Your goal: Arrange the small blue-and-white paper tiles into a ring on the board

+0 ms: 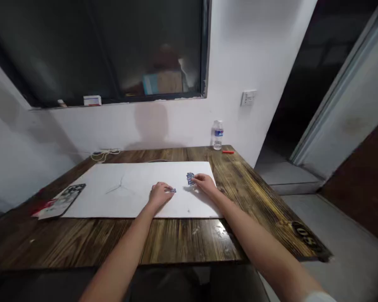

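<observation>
two bare forearms reach in from the bottom of the frame across a dark wood-grain desk (182, 241), a white sleeve (318, 298) showing at the right arm. on a large white board (82, 201) lying flat on the desk, the left hand (160, 195) pinches a small blue-and-white piece (173, 190) between its pressed fingertips (168, 189); the piece is too small to identify. just to the right, the fingers (197, 178) of the right hand (204, 184) touch a small blue-and-white stack (190, 178) standing on the board, though whether this grip is closed on the stack cannot be told from this view. a thin grey mark (119, 186) runs across the board's left half. off the board's left edge, a phone in a patterned case (62, 201) lies at an angle on red-and-white paper (44, 208). at the far edge of the desk stand a coil of white cable (103, 154), a plastic water bottle with a blue label (217, 135) and a small red object (227, 152). beyond, a white wall (176, 121) carries a switch plate (248, 97) and a dark window (113, 46), with a small white box (92, 100) on its sill. an open doorway (286, 105) stands at right.
</observation>
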Tool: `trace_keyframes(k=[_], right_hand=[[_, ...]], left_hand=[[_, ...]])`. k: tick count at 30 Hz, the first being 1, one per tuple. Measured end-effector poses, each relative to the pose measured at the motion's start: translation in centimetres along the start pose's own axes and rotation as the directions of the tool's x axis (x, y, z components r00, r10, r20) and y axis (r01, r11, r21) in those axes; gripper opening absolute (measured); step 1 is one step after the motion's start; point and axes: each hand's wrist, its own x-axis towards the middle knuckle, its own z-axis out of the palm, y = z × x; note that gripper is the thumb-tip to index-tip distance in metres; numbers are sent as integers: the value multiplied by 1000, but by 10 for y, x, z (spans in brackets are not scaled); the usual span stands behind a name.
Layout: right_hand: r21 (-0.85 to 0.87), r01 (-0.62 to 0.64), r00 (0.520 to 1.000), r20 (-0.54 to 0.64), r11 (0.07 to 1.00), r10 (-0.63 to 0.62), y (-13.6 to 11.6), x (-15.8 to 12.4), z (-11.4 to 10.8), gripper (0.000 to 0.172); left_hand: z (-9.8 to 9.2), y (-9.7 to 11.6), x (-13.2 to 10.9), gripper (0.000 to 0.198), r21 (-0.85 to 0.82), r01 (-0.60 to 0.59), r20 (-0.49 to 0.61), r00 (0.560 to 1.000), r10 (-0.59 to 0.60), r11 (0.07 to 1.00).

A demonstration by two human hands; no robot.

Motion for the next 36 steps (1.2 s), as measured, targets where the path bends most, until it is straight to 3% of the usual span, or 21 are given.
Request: trace_keyframes(k=[7,12,20,27,36], right_hand=[[-13,24,1000,2,1000,-24,1,-1,-2,33],[4,28,999,36,1000,-28,2,-1,-2,34],[1,38,998,44,999,-38,3,-2,-1,35],[-3,35,998,56,999,-34,4,-1,-1,34],[3,25,998,63,1000,-25,0,-3,0,33]], left_hand=[[-4,1,-1,17,-88,-53,-3,999,53,995],[-6,3,-1,20,-201,-10,60,998,22,979],[-5,9,0,26,-357,33,71,997,-9,934],[-6,9,0,24,-375,33,58,998,-12,926],[8,-4,8,24,-601,95,67,995,-69,794]])
